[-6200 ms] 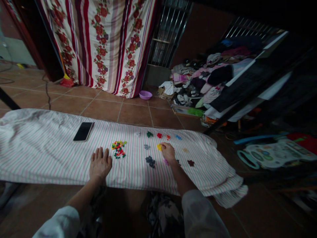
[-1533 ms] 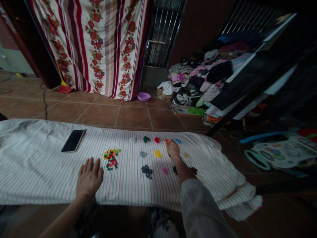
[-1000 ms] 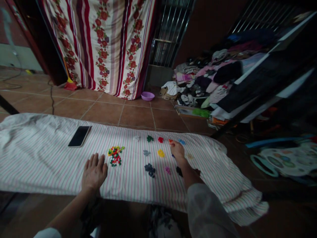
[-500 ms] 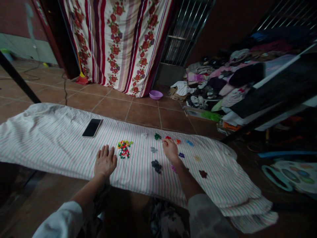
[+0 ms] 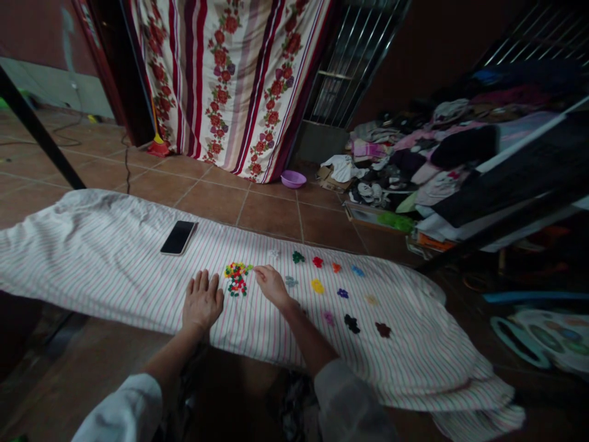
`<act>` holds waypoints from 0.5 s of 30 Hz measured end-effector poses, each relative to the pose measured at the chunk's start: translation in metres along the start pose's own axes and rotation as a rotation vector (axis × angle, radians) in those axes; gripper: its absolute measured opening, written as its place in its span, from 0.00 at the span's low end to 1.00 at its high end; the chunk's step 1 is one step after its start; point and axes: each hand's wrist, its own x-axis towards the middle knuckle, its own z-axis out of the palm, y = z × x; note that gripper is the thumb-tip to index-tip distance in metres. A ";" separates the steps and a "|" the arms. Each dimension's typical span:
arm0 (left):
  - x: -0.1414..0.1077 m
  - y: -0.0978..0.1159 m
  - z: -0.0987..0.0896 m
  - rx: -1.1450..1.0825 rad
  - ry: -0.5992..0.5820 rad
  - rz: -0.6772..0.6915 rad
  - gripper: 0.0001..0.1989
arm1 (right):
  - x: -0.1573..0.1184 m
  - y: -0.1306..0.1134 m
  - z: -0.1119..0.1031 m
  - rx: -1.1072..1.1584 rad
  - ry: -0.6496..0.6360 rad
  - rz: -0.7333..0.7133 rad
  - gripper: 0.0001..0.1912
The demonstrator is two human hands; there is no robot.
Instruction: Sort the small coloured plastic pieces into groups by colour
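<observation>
My left hand (image 5: 201, 302) lies flat on the striped cloth (image 5: 138, 282), fingers stretched, just left of a mixed pile of small coloured pieces (image 5: 237, 279) in yellow, red, green and white. At that pile's right edge is my right hand (image 5: 272, 285), thumb and fingertips pinched together; anything between them is too small to make out. Sorted by colour, little heaps lie to the right: dark green (image 5: 298, 256), red (image 5: 317, 262), orange (image 5: 336, 267), blue (image 5: 358, 271), yellow (image 5: 317, 286), grey (image 5: 291, 281), black (image 5: 352, 323) and brown (image 5: 383, 329). My right forearm covers part of the cloth.
A phone (image 5: 178, 237) lies on the cloth, left of the mixed pile. Beyond the cloth's far edge, a purple basin (image 5: 293, 179) stands on the tiled floor near a floral curtain (image 5: 225, 92). Heaped clothes (image 5: 414, 147) fill the right background.
My right hand has moved left from the red heap to the mixed pile, uncovering the yellow and red heaps. My left hand stays flat. The view has shifted slightly.
</observation>
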 end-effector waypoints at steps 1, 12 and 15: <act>0.000 0.000 0.000 -0.003 0.001 -0.001 0.25 | 0.001 -0.004 0.004 -0.003 -0.012 -0.001 0.16; 0.000 -0.001 0.003 -0.016 0.024 0.006 0.25 | 0.010 -0.030 0.023 -0.127 -0.026 0.067 0.11; 0.000 -0.001 0.003 0.001 0.026 0.012 0.25 | 0.011 -0.030 0.023 -0.130 -0.021 0.071 0.08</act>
